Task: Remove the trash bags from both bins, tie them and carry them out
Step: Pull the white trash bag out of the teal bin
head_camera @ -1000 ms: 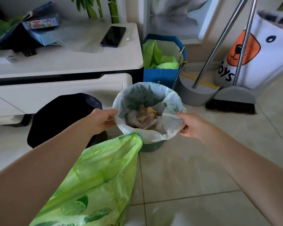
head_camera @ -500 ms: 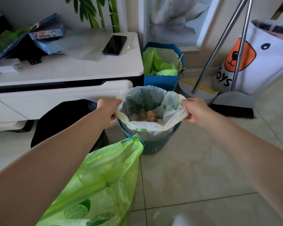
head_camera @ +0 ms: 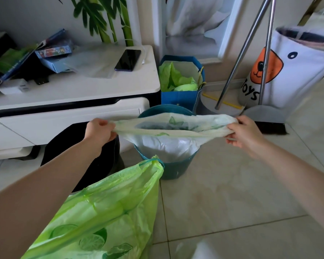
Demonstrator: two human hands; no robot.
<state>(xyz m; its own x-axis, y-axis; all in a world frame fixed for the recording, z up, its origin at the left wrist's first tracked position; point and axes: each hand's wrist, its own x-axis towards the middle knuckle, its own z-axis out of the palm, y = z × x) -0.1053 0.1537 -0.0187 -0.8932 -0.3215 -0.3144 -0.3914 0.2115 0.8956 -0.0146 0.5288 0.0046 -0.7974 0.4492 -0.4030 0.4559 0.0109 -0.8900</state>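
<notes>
White bag (head_camera: 173, 126), thin and soft, probably light, stretches between left hand (head_camera: 99, 130) and right hand (head_camera: 245, 134), each gripping a rim end.

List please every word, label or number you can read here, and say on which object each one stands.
"Toys": black letters on the white fabric bin, under its orange animal face.
Blue book on the cabinet: spine print too blurred to read.
Colourful box beside it: lettering too small to read.
Green bag: only lime pictures, no text.
</notes>
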